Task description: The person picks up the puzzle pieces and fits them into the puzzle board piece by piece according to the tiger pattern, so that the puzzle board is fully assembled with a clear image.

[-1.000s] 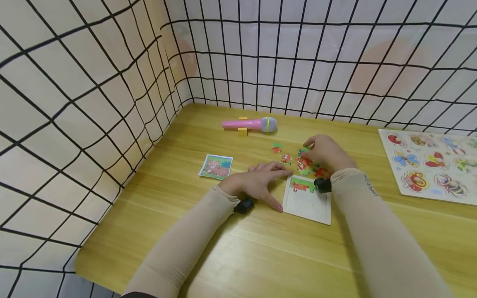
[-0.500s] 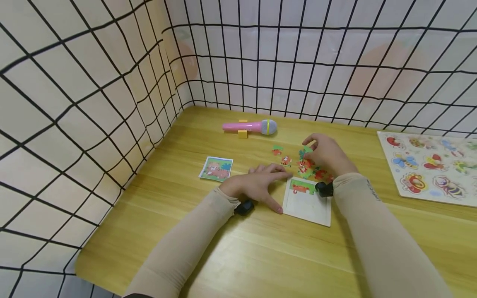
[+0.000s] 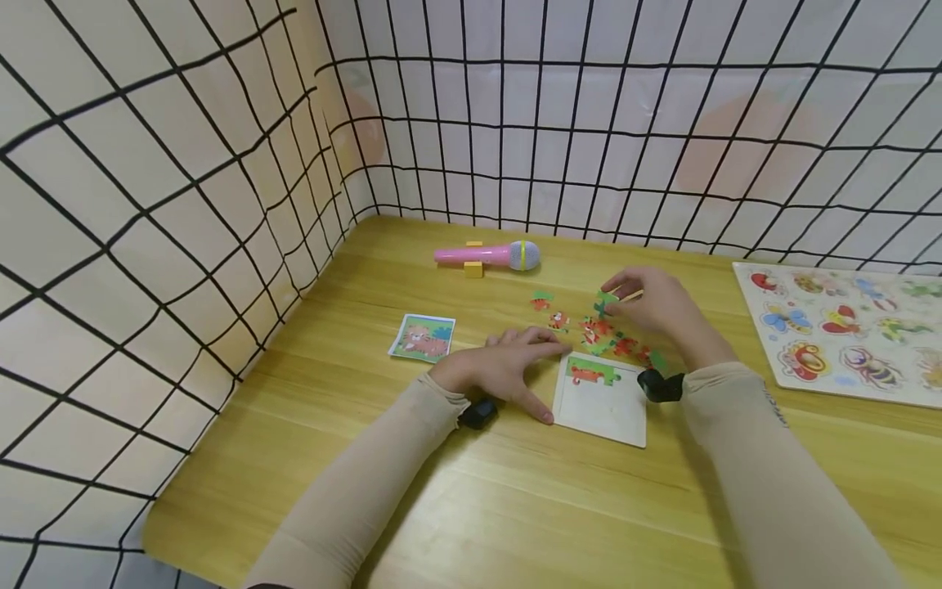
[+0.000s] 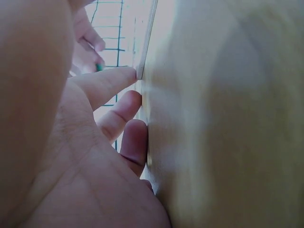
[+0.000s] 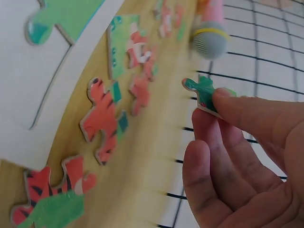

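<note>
My right hand (image 3: 655, 309) pinches a green jigsaw piece (image 5: 205, 92) between thumb and fingers, raised over the table in the right wrist view. Beneath and beside it lie several loose orange-and-green jigsaw pieces (image 3: 594, 331), spread beyond the puzzle board. That pale square puzzle board (image 3: 599, 417) has a strip of green and orange jigsaw (image 3: 585, 370) set along its far left edge. My left hand (image 3: 508, 368) rests on the table with thumb and index finger spread, their tips right at the board's left side. In the left wrist view, the index fingertip (image 4: 127, 75) meets the board's edge.
A tiger picture card (image 3: 423, 338) lies left of the left hand. Farther back, a pink toy microphone (image 3: 486, 255) rests by small yellow blocks (image 3: 473, 270). An insect puzzle board (image 3: 846, 335) lies at right. Black wire mesh (image 3: 574, 131) borders the table's back and left.
My right hand has drawn the green piece up from the pile and slightly toward the right. The left hand keeps its place at the board. The head view has shifted a little.
</note>
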A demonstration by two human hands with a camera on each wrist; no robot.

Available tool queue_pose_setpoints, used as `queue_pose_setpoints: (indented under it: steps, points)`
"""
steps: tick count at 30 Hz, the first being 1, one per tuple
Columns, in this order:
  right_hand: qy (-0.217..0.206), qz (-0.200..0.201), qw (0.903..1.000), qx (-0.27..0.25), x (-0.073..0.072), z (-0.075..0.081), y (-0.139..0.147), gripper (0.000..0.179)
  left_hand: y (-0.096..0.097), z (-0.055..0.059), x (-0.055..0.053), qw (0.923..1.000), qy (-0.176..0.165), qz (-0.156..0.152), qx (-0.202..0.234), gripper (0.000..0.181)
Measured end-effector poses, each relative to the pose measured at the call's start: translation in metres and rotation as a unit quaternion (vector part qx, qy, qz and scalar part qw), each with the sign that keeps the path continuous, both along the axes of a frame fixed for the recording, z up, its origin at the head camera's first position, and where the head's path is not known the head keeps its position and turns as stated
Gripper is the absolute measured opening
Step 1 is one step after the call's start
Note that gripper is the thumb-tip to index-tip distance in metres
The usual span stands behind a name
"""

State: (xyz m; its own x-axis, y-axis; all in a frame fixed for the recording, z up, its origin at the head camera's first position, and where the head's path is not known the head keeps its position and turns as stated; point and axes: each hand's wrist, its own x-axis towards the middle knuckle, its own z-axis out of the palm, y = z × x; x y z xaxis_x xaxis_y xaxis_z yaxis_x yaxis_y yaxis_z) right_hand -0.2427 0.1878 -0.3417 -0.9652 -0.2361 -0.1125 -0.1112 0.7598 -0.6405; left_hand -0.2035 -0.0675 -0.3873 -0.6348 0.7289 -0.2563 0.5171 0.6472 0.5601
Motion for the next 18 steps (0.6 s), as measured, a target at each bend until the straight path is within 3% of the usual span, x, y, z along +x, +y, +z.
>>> queue_pose_setpoints:
  steps: [4, 11, 18]
  points:
    - [0.010, 0.021, 0.9997, -0.011, 0.017, 0.008, 0.005, 0.031, 0.001, -0.001, -0.001, 1.0000, 0.002, -0.001, 0.000, 0.106]
    - [-0.021, 0.028, 0.9991, -0.025, 0.058, 0.015, 0.019, 0.033, 0.001, -0.002, 0.000, 1.0000, -0.001, 0.001, 0.005, 0.107]
    - [-0.041, 0.038, 0.9984, 0.001, 0.070, 0.008, 0.035, 0.030, 0.001, -0.001, -0.001, 1.0000, -0.004, 0.003, 0.000, 0.106]
